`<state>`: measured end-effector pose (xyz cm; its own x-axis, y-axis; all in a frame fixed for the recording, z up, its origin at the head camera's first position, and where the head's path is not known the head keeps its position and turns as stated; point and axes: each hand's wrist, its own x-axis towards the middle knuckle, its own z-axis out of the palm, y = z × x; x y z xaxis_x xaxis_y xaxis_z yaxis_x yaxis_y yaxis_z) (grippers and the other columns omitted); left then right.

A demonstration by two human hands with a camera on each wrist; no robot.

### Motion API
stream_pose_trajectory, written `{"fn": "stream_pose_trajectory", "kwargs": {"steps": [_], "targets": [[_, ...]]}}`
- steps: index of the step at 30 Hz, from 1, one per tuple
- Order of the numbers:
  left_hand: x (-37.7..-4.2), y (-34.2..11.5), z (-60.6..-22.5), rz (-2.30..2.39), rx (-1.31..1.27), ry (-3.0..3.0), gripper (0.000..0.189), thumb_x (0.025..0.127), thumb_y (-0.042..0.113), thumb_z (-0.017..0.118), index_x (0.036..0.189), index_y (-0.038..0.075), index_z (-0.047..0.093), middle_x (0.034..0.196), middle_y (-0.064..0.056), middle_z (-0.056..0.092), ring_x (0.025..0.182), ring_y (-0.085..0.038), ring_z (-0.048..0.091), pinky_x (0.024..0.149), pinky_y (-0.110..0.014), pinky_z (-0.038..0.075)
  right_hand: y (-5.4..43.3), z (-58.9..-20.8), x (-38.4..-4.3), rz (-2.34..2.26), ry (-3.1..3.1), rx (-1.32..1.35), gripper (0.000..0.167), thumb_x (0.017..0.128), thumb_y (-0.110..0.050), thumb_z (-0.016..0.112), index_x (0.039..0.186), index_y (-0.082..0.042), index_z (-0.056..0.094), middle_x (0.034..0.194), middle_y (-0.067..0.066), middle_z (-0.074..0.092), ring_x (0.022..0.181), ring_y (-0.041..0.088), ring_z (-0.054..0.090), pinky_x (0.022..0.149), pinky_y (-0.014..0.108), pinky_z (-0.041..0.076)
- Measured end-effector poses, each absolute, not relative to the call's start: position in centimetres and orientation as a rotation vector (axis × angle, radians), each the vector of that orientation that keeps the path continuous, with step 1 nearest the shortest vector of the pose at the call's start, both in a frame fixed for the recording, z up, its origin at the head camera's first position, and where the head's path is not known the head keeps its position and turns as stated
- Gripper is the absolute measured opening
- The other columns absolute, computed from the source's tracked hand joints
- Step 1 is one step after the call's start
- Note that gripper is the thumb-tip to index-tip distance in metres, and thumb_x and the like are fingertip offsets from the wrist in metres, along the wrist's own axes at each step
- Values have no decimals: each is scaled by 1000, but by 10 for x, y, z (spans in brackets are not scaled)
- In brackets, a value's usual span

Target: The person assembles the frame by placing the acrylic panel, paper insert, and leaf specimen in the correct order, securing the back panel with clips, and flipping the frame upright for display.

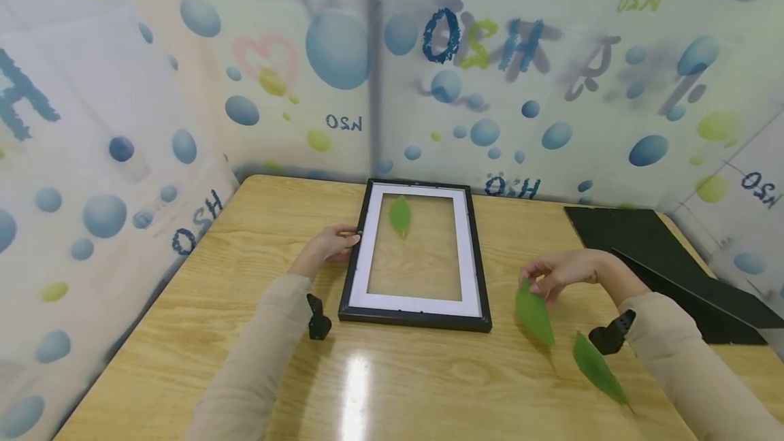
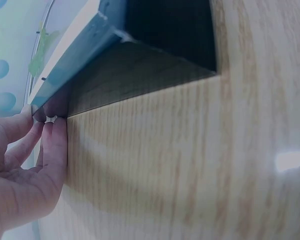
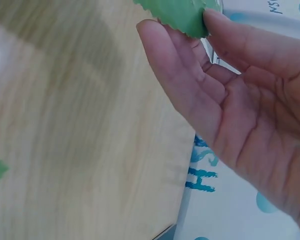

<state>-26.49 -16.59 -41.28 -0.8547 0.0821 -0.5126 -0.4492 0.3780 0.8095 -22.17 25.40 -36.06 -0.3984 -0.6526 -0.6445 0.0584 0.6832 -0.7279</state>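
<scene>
A black picture frame [image 1: 416, 322] with a white mat lies flat on the wooden table, and one green leaf [image 1: 400, 215] is inside its window near the top left. My left hand [image 1: 331, 245] holds the frame's left side; in the left wrist view, the thumb [image 2: 19, 122] is on the edge and the fingers are curled against the side. To the right of the frame, my right hand [image 1: 560, 274] pinches a second leaf [image 1: 534, 315] between thumb and fingers, its stem hanging down. A third leaf [image 1: 599, 367] rests on the table below that hand.
Black boards [image 1: 637, 237] lie at the right end of the table [image 1: 245, 332], one tilted up and partly behind the right forearm. A printed curtain [image 1: 294, 87] with blue bubbles stands along the back and left sides. Light reflects off the table's near part.
</scene>
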Motion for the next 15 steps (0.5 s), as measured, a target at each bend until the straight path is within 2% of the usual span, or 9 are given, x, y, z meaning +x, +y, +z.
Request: {"fn": "stream_pose_trajectory", "kwargs": {"steps": [8,15], "targets": [[-264,-167,-412,1460,-327,2190,47,96,16,45,141,8,33,143,-18,34,128,-29,41,103,-39,40,242,-352,-238,-839,1887,-412,16,94,-16,49,102,-2,46,98,5,49,91,18,58,84,38,53],[-264,-167,-412,1456,-323,2201,47,96,17,46,140,8,34,142,-18,36,127,-28,43,103,-39,41,230,-348,-255,-881,1942,-471,23,96,-15,46,112,1,46,105,7,54,98,15,56,89,41,50]]}}
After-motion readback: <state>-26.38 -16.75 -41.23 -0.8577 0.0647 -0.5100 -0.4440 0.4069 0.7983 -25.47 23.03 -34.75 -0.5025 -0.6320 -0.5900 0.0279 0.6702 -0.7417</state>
